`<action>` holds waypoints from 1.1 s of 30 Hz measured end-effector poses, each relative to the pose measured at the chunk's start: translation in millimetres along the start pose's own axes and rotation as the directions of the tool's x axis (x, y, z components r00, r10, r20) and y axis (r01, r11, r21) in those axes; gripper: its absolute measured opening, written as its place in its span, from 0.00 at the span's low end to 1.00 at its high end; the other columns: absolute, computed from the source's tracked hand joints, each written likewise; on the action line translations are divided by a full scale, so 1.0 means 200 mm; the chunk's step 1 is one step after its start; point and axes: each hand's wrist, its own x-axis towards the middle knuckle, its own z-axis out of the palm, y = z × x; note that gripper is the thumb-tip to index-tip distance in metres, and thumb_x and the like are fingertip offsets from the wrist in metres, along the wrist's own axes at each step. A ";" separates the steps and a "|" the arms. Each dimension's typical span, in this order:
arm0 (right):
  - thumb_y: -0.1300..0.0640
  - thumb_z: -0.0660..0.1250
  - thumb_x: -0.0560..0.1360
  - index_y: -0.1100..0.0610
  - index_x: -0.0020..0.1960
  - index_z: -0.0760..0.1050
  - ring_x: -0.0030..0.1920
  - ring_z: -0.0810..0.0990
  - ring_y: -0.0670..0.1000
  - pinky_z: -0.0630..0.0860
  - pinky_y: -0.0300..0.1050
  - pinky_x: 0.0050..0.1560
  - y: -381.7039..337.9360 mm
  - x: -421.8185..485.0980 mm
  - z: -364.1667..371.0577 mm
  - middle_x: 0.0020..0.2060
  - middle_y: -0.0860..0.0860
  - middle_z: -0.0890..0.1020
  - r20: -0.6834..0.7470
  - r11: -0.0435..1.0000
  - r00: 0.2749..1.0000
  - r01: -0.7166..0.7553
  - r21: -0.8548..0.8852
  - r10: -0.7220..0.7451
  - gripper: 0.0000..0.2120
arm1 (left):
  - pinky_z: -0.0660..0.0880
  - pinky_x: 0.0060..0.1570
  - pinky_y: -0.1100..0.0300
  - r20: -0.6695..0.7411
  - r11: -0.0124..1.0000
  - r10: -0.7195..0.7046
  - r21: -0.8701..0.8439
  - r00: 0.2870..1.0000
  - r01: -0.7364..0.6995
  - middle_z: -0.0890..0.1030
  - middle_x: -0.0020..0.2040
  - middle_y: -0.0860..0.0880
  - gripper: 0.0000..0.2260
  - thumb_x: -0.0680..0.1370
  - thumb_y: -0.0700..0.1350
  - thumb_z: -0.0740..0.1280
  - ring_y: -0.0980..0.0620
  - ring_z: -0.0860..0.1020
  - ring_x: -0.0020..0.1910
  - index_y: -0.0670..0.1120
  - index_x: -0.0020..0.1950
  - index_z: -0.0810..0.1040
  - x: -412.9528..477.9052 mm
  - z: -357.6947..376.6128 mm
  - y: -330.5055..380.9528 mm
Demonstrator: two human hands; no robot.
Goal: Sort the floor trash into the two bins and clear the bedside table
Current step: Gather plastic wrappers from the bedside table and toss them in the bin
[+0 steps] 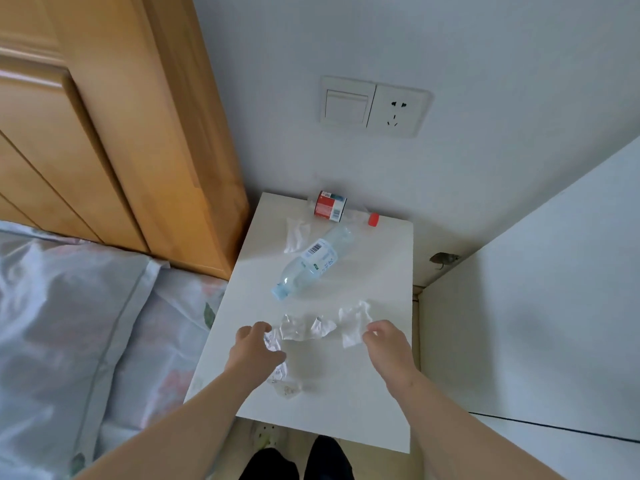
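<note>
Entry: crumpled paper [273, 341], on table [346, 403], my side of the water bottle [311, 265]. I logged left hand [254, 351] fingers [258, 329] clamped on it; right hand [389, 348] fingers curled beside tissue [353, 323], grip unclear.

One head-worn wide-angle view, tilted forward and steeply down.
Looks from above onto the bedside table [367, 271], close up: both forearms [166, 427] enter from the bottom edge, left hand [254, 348] and right hand [389, 346] sit lower centre by the crumpled paper [271, 342]. Wall [485, 46] fills the top, bed [69, 306] left, the wearer's legs [325, 459] at the bottom edge; frame edges bow.
</note>
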 end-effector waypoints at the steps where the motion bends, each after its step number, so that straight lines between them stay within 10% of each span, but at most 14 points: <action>1: 0.60 0.58 0.76 0.55 0.62 0.70 0.41 0.73 0.44 0.69 0.39 0.38 0.01 0.03 0.00 0.55 0.50 0.72 0.002 1.000 1.000 0.010 -0.027 -0.010 0.16 | 0.73 0.52 0.55 0.008 1.000 -0.008 0.015 1.000 0.008 0.60 0.70 0.48 0.25 0.73 0.44 0.68 0.45 0.72 0.57 0.50 0.68 0.65 0.01 0.03 -0.01; 6: 0.58 0.57 0.76 0.51 0.70 0.65 0.65 0.68 0.54 0.71 0.49 0.61 0.04 0.11 0.01 0.69 0.50 0.64 0.069 0.982 0.997 0.031 -0.185 -0.019 0.23 | 0.72 0.55 0.54 0.035 0.988 -0.012 0.157 0.999 0.007 0.53 0.73 0.48 0.31 0.72 0.47 0.70 0.43 0.65 0.65 0.54 0.71 0.60 0.02 0.14 -0.06; 19: 0.57 0.57 0.77 0.49 0.74 0.60 0.68 0.65 0.52 0.67 0.43 0.53 0.13 0.22 0.01 0.72 0.48 0.59 0.163 0.976 0.987 0.038 -0.216 -0.003 0.25 | 0.72 0.46 0.59 -0.029 0.881 -0.022 0.471 0.999 0.033 0.54 0.71 0.52 0.31 0.72 0.45 0.68 0.45 0.63 0.63 0.55 0.71 0.56 0.11 0.29 -0.09; 26: 0.55 0.57 0.78 0.44 0.74 0.57 0.73 0.58 0.54 0.69 0.44 0.58 0.16 0.29 0.02 0.76 0.47 0.50 0.225 0.944 0.974 0.097 -0.314 -0.025 0.26 | 0.70 0.52 0.58 -0.138 0.933 0.041 0.361 0.990 0.011 0.69 0.61 0.48 0.08 0.78 0.41 0.60 0.47 0.69 0.56 0.47 0.56 0.73 0.19 0.24 -0.14; 33: 0.56 0.59 0.77 0.41 0.75 0.51 0.72 0.56 0.56 0.69 0.50 0.62 0.16 0.33 0.08 0.76 0.46 0.45 0.247 0.868 0.966 0.187 -0.460 -0.077 0.31 | 0.70 0.44 0.54 -0.283 0.995 0.024 0.102 0.959 0.006 0.73 0.47 0.47 0.03 0.77 0.38 0.56 0.45 0.70 0.49 0.45 0.47 0.68 0.21 0.18 -0.01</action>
